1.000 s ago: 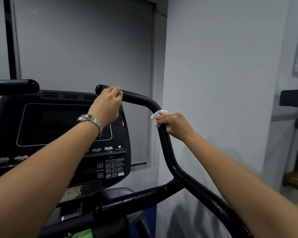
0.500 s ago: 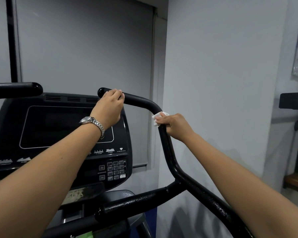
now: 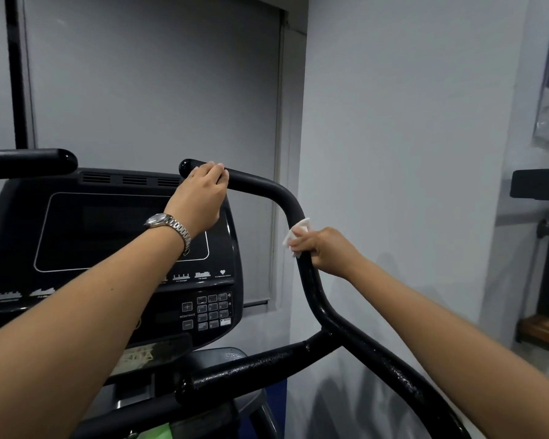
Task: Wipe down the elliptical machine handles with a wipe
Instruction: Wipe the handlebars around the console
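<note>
A white wipe (image 3: pixel 298 232) is being pressed against the upright stretch of the black right-side handle (image 3: pixel 263 186) of the elliptical, just below the handle's upper bend; it is being held there by the right hand (image 3: pixel 327 250), whose fingers are being kept curled round the tube with the wipe bunched beneath them, a crumpled corner showing to the left of the fingertips; the same handle is being gripped near its free end by the left hand (image 3: pixel 200 198), the fingers being wrapped over the top of the tube so that only the rounded tip is being left showing beyond the knuckles; a metal watch (image 3: pixel 168 224) is being worn on the left wrist; lower down, a short black bar (image 3: pixel 251 367) is being seen branching off the handle towards the left; behind the left forearm the console (image 3: pixel 19 236) is being partly covered, its screen dark and its keypad (image 3: pixel 210 311) sitting in the lower right corner; at the left edge of the view a second handle (image 3: pixel 29 161) is being touched by neither hand; a grey blind (image 3: pixel 156 83) and a pale wall (image 3: pixel 409 153) are being seen behind the machine.
</note>
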`<state>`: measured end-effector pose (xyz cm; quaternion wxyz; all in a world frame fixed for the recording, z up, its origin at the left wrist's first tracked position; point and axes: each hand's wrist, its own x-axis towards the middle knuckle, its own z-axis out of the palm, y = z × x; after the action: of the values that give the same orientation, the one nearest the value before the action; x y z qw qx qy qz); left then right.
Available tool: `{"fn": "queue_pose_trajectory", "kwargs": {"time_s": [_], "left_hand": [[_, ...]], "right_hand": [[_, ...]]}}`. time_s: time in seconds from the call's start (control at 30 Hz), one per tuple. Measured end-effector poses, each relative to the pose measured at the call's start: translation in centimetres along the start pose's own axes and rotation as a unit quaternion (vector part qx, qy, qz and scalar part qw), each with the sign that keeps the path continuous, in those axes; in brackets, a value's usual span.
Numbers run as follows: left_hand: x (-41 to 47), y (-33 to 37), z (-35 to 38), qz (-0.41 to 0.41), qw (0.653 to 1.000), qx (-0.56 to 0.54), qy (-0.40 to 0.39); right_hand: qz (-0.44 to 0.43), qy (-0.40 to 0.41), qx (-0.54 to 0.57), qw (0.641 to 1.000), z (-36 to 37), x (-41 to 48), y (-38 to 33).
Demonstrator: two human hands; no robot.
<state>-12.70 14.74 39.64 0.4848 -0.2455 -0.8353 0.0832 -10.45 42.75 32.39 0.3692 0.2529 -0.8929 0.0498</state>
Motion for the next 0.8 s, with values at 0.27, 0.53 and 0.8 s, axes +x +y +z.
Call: {"fn": "queue_pose_trajectory", "kwargs": {"time_s": [0.27, 0.53, 0.8], "left_hand": [[1.1, 1.5, 0.3, -0.001, 0.999, 0.050, -0.010], [3.1, 6.3, 1.5, 0.115, 0.991, 0.066, -0.027], [4.2, 7.2, 1.8, 0.071, 0.994, 0.048, -0.062]], "right_hand": [[-0.004, 0.030, -0.014, 0.999, 0.0, 0.6, -0.4], [-0.045, 0.057, -0.040, 0.997, -1.5, -0.4, 1.7], [-0.105, 0.019, -0.023, 0.994, -0.2, -2.3, 2.2]]}}
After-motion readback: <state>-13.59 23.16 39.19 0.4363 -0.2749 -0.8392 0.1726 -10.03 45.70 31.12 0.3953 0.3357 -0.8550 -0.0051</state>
